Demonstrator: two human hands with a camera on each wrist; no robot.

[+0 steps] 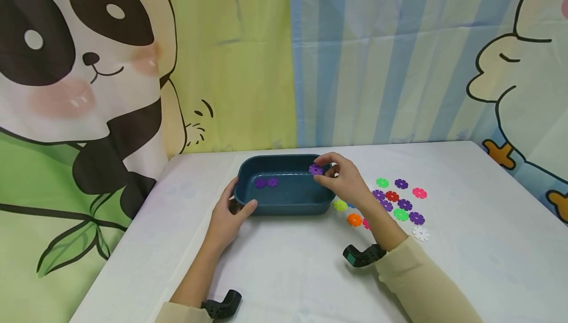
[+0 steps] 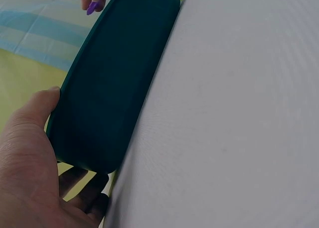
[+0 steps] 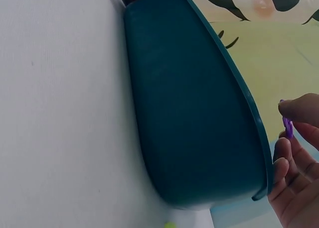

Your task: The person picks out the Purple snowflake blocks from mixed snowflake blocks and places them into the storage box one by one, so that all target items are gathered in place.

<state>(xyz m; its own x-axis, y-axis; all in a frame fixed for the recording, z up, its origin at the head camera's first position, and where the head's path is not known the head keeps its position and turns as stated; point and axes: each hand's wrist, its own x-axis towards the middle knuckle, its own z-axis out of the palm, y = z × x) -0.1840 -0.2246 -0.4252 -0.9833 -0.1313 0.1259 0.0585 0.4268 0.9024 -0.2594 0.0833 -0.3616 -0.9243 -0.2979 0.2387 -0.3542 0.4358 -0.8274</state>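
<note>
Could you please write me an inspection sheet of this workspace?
Surface: white tabletop, under the tray and discs.
Job's things: blue-green tray with two purple discs inside; a third purple disc in hand.
Clutter: loose mixed-colour discs scattered right of the tray, some hidden by the right arm.
Hands: left hand holds the tray's left end; right hand pinches the third purple disc near the tray's right end.
Cables: nothing seen.
Surroundings: printed backdrop with a panda and stripes, behind the table.
</note>
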